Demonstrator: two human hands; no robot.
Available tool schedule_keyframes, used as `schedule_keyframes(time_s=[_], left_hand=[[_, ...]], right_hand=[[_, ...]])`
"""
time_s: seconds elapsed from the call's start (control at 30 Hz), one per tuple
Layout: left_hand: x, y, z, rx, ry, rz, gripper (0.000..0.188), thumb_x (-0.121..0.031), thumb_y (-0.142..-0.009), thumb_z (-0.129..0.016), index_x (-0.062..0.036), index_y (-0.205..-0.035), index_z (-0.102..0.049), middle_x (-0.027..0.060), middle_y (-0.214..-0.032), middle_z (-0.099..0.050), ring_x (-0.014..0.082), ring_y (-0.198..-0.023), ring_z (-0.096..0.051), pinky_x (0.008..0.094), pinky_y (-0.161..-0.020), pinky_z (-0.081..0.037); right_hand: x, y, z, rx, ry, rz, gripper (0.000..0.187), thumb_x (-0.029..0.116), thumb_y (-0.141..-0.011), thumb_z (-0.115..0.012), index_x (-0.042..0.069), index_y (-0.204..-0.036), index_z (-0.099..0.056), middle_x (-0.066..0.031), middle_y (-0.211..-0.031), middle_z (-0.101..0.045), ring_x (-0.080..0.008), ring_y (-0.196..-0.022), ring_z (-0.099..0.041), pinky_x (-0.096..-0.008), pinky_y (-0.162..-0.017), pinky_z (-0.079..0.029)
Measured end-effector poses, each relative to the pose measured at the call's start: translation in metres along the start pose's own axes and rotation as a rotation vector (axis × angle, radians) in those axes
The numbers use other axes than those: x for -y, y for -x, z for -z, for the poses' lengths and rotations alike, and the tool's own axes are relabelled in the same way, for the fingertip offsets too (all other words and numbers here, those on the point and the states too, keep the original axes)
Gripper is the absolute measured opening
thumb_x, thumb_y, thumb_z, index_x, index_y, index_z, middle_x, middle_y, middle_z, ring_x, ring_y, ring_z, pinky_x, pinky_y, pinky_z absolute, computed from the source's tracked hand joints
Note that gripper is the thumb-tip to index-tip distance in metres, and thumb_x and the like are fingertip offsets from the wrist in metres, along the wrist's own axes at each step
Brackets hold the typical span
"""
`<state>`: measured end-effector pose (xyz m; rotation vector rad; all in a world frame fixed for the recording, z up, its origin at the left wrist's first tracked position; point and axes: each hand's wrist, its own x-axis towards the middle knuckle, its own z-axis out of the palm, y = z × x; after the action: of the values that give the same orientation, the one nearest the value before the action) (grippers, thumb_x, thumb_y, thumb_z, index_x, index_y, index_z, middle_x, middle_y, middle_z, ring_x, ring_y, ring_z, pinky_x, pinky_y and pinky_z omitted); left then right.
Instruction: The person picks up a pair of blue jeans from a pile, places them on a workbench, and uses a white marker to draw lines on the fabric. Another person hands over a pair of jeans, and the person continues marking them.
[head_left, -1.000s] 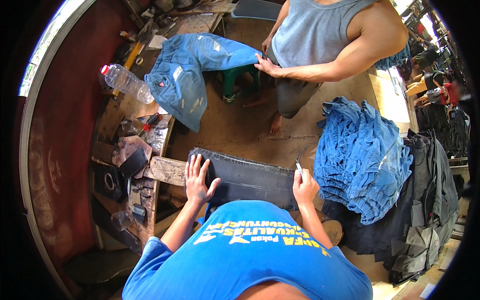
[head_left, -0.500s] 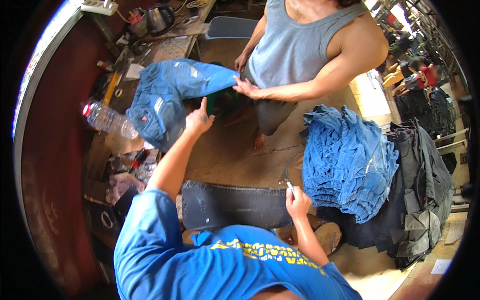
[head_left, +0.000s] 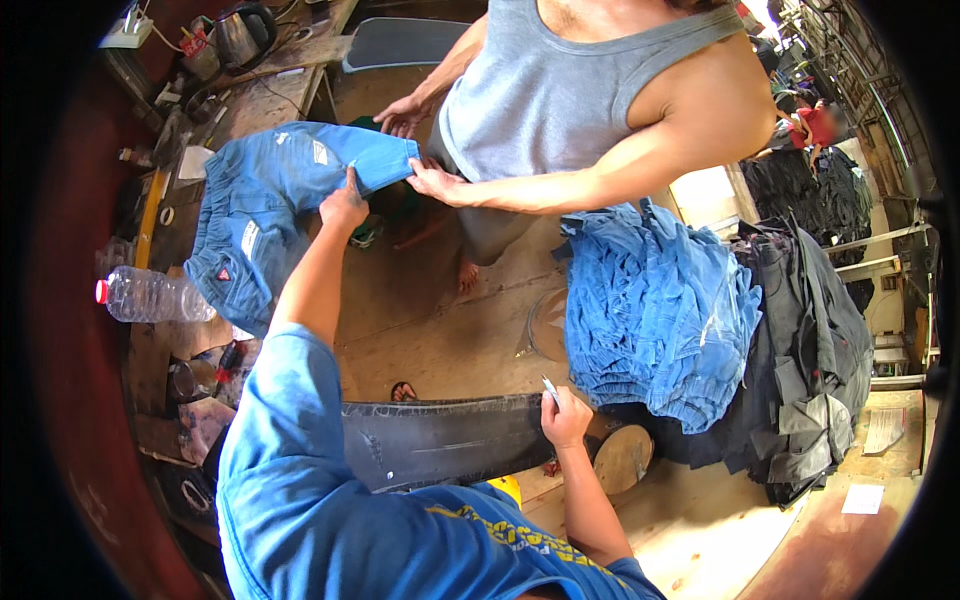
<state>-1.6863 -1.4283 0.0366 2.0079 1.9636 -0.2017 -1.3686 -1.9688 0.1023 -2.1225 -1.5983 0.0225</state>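
Note:
A pair of blue denim trousers with an elastic waist and white tags lies over the cluttered bench at the left. My left hand points with its index finger stretched out, the fingertip at the cloth of the trouser leg; nothing is held in it. In my right hand, closed, is a slim white pen-like tool, its tip up, over the end of a dark bench. Opposite me, another person's hand pinches the hem of the same leg; that person's other hand hovers nearby, fingers spread.
A pile of blue denim garments stands at the right, with dark garments beside it. A long dark bench lies before me. The left bench carries a clear plastic bottle and a kettle. A round wooden stool top sits below the pile.
My left hand has moved up to the trouser leg, its finger now at the cloth. The other person's far hand has lifted with fingers spread. The whole view has shifted.

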Motion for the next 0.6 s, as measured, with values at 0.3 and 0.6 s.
schedule_keyframes(time_s=[0.3, 0.6], left_hand=[[0.02, 0.008, 0.035, -0.046, 0.058, 0.029, 0.106, -0.028, -0.096, -0.064, -0.0143, -0.179, 0.001, 0.0227, -0.129, -0.078, 0.0378, -0.113, -0.079, 0.0493, -0.098, -0.062], [0.038, -0.02, 0.033, -0.015, 0.024, 0.069, 0.1, -0.025, -0.095, -0.066, -0.0145, -0.179, -0.012, 0.0179, -0.135, -0.077, 0.0346, -0.118, -0.078, 0.0472, -0.099, -0.062]], right_hand=[[-0.004, 0.002, -0.002, 0.014, 0.01, 0.006, 0.021, 0.025, -0.1, -0.073, 0.01, -0.089, -0.063, -0.01, -0.069, -0.064, -0.0339, -0.062, -0.068, -0.0449, -0.057, -0.052], [-0.001, 0.001, -0.004, -0.011, 0.011, -0.002, 0.021, 0.025, -0.1, -0.073, 0.011, -0.088, -0.063, -0.0083, -0.066, -0.062, -0.0327, -0.06, -0.066, -0.0444, -0.056, -0.051]])
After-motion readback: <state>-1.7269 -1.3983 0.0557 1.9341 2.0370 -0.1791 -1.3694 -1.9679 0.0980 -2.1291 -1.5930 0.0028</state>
